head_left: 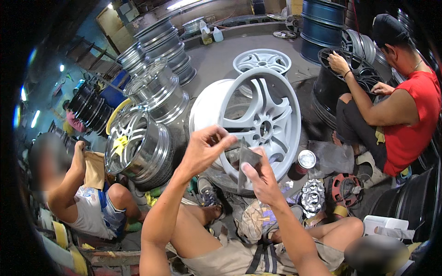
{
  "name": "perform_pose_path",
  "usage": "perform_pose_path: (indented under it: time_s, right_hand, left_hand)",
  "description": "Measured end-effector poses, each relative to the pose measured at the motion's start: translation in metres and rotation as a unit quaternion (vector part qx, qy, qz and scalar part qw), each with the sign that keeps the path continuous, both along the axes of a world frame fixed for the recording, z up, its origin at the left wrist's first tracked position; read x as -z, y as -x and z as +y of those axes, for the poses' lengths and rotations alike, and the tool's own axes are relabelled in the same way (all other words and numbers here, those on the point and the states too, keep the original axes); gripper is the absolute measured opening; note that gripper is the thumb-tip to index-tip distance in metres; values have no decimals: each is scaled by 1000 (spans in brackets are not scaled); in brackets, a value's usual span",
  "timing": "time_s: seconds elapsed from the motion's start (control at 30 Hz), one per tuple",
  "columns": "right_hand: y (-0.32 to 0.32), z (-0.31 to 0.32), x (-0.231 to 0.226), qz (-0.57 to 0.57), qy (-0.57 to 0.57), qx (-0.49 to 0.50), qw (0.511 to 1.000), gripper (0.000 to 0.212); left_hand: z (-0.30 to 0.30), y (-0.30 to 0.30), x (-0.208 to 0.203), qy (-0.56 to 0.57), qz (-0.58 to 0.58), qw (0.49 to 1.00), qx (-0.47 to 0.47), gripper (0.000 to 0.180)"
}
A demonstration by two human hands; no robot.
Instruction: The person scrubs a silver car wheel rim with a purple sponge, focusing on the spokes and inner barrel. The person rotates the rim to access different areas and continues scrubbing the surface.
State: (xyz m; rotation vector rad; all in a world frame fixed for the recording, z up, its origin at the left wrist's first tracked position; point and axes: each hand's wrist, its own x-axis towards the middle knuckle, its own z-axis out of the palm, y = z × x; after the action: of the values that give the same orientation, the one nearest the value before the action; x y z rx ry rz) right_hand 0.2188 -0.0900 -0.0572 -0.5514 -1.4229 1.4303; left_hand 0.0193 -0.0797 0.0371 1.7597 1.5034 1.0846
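A dark sheet juts leftward from the right-hand grip.

Lamps glare from a dim background, chrome wheels gleam, and curved edges fade black

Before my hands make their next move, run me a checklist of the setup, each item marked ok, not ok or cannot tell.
1. Dark sheet secured: ok, the right hand grips it.
2. Left hand clear of the sheet: cannot tell, its fingertips overlap or nearly meet the sheet's upper edge.
3. Grey wheel facing you: ok, its spoked face is toward you.
4. Floor beside the wheel uncluttered: not ok, a round can stands at its right.
5. Co-worker in red clear of your wheel: ok, their hands are at a black wheel.
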Motion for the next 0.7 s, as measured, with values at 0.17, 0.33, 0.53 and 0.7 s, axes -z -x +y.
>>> perform_pose_path:
  time_s: [0.17,0.33,0.53,0.7]
  right_hand:
    - [39,45,-7,-129,-231,213,941,48]
    - [73,54,-3,-191,-296,270,896,54]
    - [90,63,0,-209,-322,330,863,48]
    - [89,67,0,-196,-336,308,868,47]
  left_hand:
    - [9,37,12,23,150,988,-38,31]
    - [5,41,21,130,91,985,73,23]
    - [12,55,36,146,114,977,108,28]
    - [13,53,24,156,129,971,127,29]
